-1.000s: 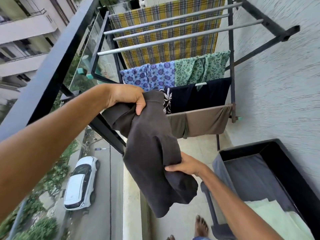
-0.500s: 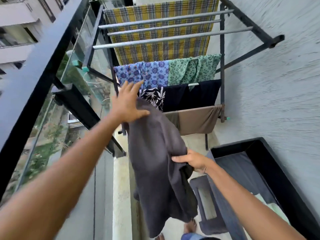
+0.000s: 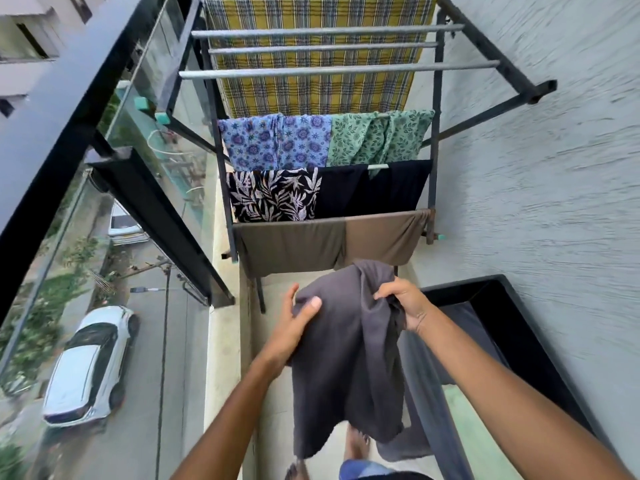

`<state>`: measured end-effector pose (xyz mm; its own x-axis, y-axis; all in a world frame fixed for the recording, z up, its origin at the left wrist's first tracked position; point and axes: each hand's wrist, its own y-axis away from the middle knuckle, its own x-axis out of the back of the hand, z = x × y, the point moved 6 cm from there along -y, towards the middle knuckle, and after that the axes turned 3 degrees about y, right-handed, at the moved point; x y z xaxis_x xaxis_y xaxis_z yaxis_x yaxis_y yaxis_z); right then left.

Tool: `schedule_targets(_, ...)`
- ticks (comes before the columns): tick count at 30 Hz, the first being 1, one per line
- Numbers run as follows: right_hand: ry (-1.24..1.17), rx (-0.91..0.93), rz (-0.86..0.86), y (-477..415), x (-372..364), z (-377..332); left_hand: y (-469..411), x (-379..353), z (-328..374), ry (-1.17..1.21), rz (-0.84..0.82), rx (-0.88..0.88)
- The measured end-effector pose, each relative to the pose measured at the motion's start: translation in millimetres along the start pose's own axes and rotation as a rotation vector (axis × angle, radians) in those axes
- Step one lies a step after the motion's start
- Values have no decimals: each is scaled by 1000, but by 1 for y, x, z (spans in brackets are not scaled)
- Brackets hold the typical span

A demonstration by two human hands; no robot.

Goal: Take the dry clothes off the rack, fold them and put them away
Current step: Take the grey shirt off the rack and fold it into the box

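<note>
No text, label, brand or number can be read anywhere (the white car (image 3: 86,368) is too blurred to tell).

grey cloth (image 3: 346,358); yellow plaid sheet (image 3: 311,95); blk rack (image 3: 437,133); white car (image 3: 86,368)

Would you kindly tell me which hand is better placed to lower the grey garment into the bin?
Probably the right hand: it grips the garment next to the bin, while the left hand pinches the side farther from it, toward the railing.
</note>
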<state>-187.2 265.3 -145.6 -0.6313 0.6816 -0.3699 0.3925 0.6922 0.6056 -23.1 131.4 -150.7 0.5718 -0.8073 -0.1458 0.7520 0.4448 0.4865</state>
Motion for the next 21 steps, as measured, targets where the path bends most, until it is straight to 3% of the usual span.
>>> schedule_targets(2,-34,-10,93,-3,12,5,2,-3,0,-15,-24,-36)
schedule_targets(6,-46,-22,48,0,1,13,-7,-10,6,105,-45,-36)
schedule_targets(11,-49,-48,152,-2,5,6,-10,-16,20,111,110,-133)
schedule_targets(16,56,87,385,-6,14,4,-9,-11,23,112,341,-11)
schedule_targets(19,48,200,400,3,12,6,-11,-14,23,23,311,-34)
schedule_targets(21,228,356,359,16,3,5,-13,-12,23,-15,278,-24)
